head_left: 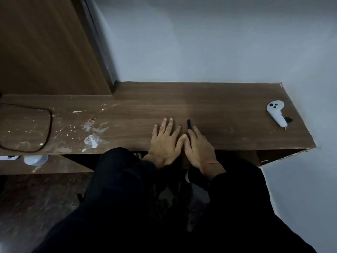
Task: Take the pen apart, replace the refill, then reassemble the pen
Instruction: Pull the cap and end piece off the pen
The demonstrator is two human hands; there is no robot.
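Left hand (165,141) lies flat on the wooden desk (218,106), palm down, fingers spread and holding nothing. My right hand (197,146) rests just beside it at its 3 o'clock, thumbs touching, fingers extended over the pen (189,125); I cannot tell whether they press on it or grip it. A thin red thread circles the right wrist, and dark sleeves cover both forearms.

Pen: a short, dark, slender barrel, pointing toward 12 o'clock from the right fingertips. Only its far end shows; the near part is hidden under the fingers, so I cannot make out tip, cap or joint, nor whether it is whole.

Room for moving: bare desk extends from the hands toward 12 o'clock up to the pale wall, and toward 3 o'clock up to a white handheld controller (276,114) near the desk's right end, well apart from the pen. The front edge runs under both wrists. Toward 9 o'clock the surface carries white smears and flecks (93,139), and a black cable (49,125) loops near the left border of the view, where it is cut off.

Hard to make out: a pale round object (35,159) on a lower shelf at 8 o'clock; the space below the desk is dark.
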